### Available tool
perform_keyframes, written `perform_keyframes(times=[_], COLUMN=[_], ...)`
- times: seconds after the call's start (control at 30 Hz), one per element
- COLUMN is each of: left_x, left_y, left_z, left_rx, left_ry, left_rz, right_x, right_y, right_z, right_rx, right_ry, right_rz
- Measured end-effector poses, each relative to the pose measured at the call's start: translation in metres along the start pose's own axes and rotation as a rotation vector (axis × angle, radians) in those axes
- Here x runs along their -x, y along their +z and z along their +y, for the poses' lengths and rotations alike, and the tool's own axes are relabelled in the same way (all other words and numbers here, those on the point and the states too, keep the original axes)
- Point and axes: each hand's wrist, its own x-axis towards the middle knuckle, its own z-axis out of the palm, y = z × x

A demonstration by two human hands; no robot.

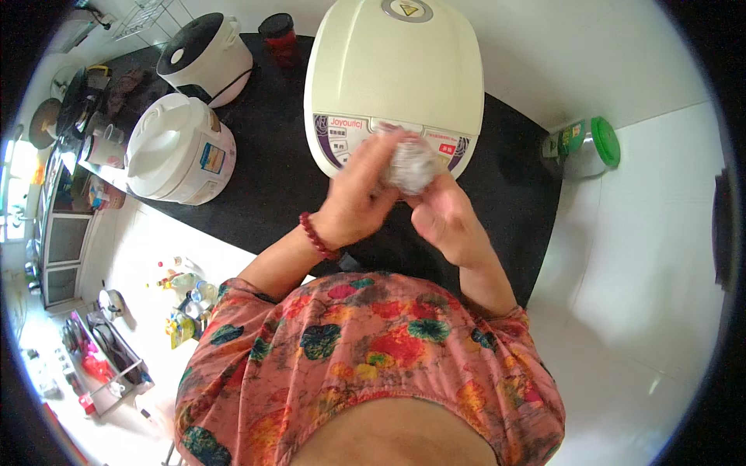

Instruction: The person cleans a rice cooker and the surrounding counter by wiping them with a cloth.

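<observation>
A crumpled whitish bundle (412,166), blurred and perhaps cloth, is held between both hands. My left hand (362,192), with a dark red bead bracelet (315,236) at its wrist, grips it from the left. On the bundle's right side, my right hand (446,212) holds it too, fingers partly hidden behind it. Both hands are over the front control panel of a large cream Joyoung rice cooker (396,70), whose lid is closed. The bundle and hands cover part of the panel.
On the black countertop (262,175) to the left stand a white electric cooker (180,151), another with a black top (207,58), and a red jar with a dark lid (280,38). A green-lidded clear jar (594,148) is at the right. Bottles (186,285) are on the floor at lower left.
</observation>
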Motion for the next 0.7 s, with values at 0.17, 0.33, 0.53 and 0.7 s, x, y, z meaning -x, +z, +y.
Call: perform_keyframes(times=[0.17, 0.33, 0.53, 0.7], left_x=[-0.028, -0.055, -0.095, -0.108], left_y=[-0.026, -0.001, -0.026, -0.022], left_z=[-0.019, -0.015, -0.059, -0.063], left_rx=[-0.188, -0.784, -0.89, -0.921], left_ry=[0.017, 0.163, -0.094, 0.057], left_rz=[0.358, -0.232, -0.058, -0.19], right_x=[-0.026, -0.044, -0.038, -0.041], right_y=[-0.025, -0.034, -0.025, -0.023], right_z=[-0.004, 0.023, 0.05, 0.066], right_rx=[0.771, 1.217, 1.416, 1.444], right_ry=[-0.325, -0.566, -0.512, -0.478], right_rz=[0.199, 0.282, 0.064, 0.008])
